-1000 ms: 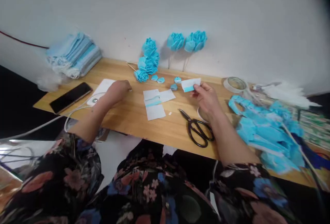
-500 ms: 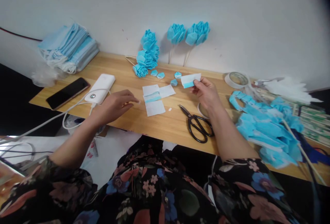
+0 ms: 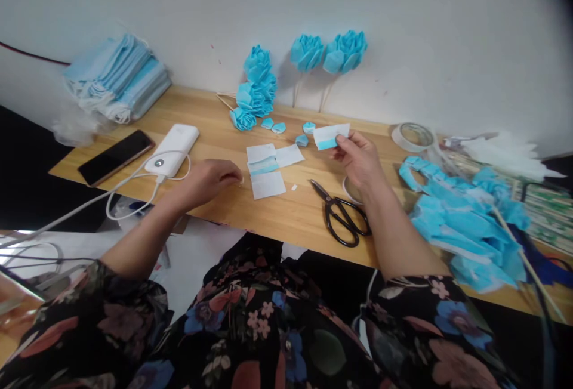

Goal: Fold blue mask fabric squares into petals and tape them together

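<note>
My right hand (image 3: pixel 360 159) pinches a small white and blue piece of mask fabric (image 3: pixel 330 136) above the wooden table (image 3: pixel 290 216). My left hand (image 3: pixel 210 179) rests curled on the table just left of several cut white and blue fabric squares (image 3: pixel 267 169); what its fingertips pinch, if anything, is too small to name. Black scissors (image 3: pixel 342 217) lie open near my right wrist. Small blue folded petals (image 3: pixel 277 128) and finished blue fabric roses (image 3: pixel 255 93) lie behind the squares.
A stack of blue face masks (image 3: pixel 117 79) sits at the far left, with a phone (image 3: pixel 115 157) and a white power bank (image 3: pixel 175 149) with cable. Two stemmed roses (image 3: pixel 329 55) lean on the wall. Tape roll (image 3: pixel 412 136) and blue mask scraps (image 3: pixel 461 222) lie right.
My left hand drew back from the power bank toward the cut squares and curled shut on the table. My right hand kept holding the fabric piece, hardly moving.
</note>
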`<state>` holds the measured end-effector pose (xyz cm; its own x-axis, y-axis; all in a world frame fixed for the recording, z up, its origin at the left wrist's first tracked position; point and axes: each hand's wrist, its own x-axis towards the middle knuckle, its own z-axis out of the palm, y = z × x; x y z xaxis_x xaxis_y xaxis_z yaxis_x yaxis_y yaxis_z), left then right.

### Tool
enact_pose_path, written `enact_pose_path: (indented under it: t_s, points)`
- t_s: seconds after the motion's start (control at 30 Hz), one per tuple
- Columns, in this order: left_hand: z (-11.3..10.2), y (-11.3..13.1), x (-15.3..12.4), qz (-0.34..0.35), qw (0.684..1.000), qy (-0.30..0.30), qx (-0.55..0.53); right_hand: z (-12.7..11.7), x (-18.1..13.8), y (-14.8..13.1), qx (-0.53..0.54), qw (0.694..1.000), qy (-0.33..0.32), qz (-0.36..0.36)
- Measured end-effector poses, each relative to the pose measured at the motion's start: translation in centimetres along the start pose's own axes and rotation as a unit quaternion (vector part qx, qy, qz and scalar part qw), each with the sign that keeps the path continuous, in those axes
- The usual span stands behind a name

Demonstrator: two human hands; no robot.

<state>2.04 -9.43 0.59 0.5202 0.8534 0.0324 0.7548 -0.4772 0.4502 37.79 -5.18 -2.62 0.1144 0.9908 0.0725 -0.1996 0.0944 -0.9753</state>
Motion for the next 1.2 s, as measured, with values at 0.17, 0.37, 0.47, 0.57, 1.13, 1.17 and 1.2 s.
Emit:
enact_pose_path:
  t_s: [0.17, 0.37, 0.47, 0.57, 1.13, 1.17, 1.2]
  points:
    - [-0.3, 0.7, -0.1, -0.1, 0.995, 0.012, 0.026, 0.1, -0.1, -0.2, 0.009, 1.0, -0.002, -0.001]
    - [-0.6, 0.6, 0.0, -0.075, 0.989, -0.042, 0.118, 0.3, -0.2, -0.3, 0.0, 1.0, 0.006, 0.005]
    - [-0.5, 0.2, 0.1, -0.067, 0.991, -0.016, 0.118, 0.4, -0.4, -0.5, 0.016, 1.0, -0.003, 0.003]
    - [-0.4, -0.2, 0.2, -0.064, 0.993, 0.032, 0.092, 0.4, -0.4, -0.7, 0.023, 1.0, -0.011, 0.006]
    - [-0.5, -0.4, 0.8, -0.027, 0.988, 0.024, -0.147, 0.2, -0.1, -0.2, -0.002, 1.0, -0.009, -0.004]
    - [-0.4, -0.1, 0.9, -0.026, 0.986, 0.02, -0.163, 0.1, -0.1, -0.2, -0.006, 1.0, -0.01, -0.003]
    - [-0.4, 0.3, 1.1, -0.026, 0.984, 0.018, -0.177, 0.1, -0.1, -0.2, -0.009, 1.0, -0.01, -0.002]
